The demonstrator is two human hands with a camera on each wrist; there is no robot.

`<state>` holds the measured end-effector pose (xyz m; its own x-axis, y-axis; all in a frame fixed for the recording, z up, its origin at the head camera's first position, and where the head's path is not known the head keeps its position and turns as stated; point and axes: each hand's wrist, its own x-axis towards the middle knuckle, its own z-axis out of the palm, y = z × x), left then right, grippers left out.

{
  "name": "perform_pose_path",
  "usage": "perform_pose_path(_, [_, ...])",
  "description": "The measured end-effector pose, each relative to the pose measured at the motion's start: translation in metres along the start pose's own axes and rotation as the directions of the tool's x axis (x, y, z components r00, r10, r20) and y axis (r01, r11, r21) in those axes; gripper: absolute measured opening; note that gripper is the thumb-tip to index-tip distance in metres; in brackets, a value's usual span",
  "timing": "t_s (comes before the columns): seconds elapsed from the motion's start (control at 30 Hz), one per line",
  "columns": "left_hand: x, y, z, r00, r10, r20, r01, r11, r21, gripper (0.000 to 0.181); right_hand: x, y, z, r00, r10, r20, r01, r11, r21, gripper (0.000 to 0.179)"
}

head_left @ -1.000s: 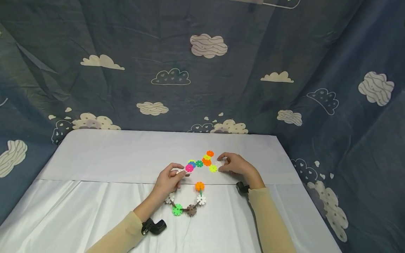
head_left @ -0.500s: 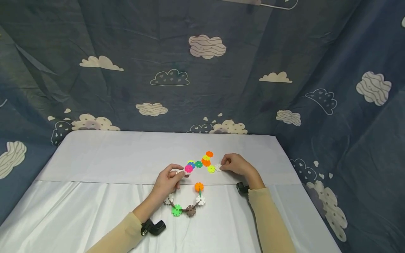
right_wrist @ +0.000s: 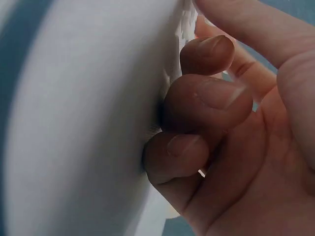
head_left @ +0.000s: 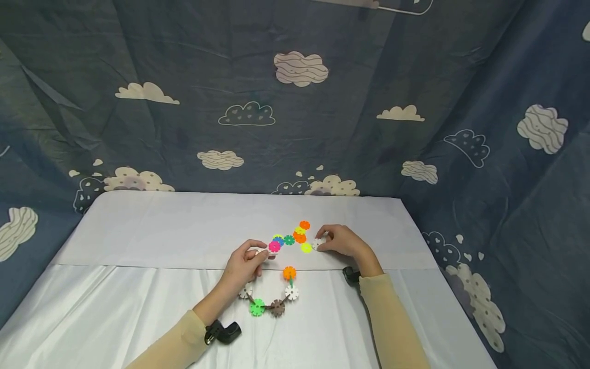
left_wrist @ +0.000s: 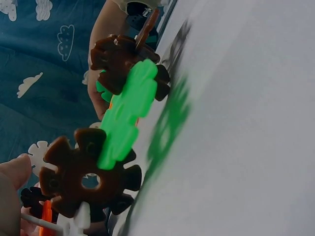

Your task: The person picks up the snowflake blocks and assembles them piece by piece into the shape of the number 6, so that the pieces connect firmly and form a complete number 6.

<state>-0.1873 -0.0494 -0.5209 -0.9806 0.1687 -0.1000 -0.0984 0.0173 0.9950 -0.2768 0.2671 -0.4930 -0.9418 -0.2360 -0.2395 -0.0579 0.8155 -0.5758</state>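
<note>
My left hand (head_left: 246, 259) pinches a white snowflake disc (head_left: 261, 251) beside a pink disc (head_left: 274, 247) in the head view. A linked chain curves below that hand, with a green disc (head_left: 257, 307), a brown disc (head_left: 277, 307), a white disc (head_left: 292, 292) and an orange disc (head_left: 289, 272). Close up in the left wrist view, a green disc (left_wrist: 129, 113) stands slotted between brown discs (left_wrist: 88, 181), my left thumb (left_wrist: 15, 172) at the edge. My right hand (head_left: 343, 240) holds a white snowflake disc (head_left: 317, 244) between thumb and fingers, right at a yellow disc (head_left: 306, 248).
Several loose discs lie between the hands, among them a teal disc (head_left: 289, 240), a blue disc (head_left: 278, 240) and orange discs (head_left: 304, 225). They are on a white-covered table (head_left: 184, 225). A dark curtain with cloud prints (head_left: 322, 143) hangs behind.
My right hand moved back slightly with the white disc showing at its fingertips, then came left again. The yellow disc has shifted a little left. My left hand has stayed in place.
</note>
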Motion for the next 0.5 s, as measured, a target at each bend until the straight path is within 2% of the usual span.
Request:
perform_pose_path(0.2, [0.0,-0.001,-0.001,1.0,0.01,0.019,-0.01,1.0,0.0,0.03,0.002,0.002,0.001,0.999,0.004,-0.044,-0.002,0.999,0.044,0.018])
perform_pose_path(0.33, [0.0,-0.003,-0.002,1.0,0.015,0.02,-0.015,1.0,-0.008,0.033,0.001,-0.004,0.001,0.999,-0.017,-0.052,0.022,0.995,0.1,0.025])
perform_pose_path(0.5, [0.001,-0.003,-0.002,1.0,0.01,-0.003,-0.01,1.0,-0.019,0.034,-0.005,-0.03,0.007,0.997,-0.077,0.022,0.07,0.969,0.235,0.036])
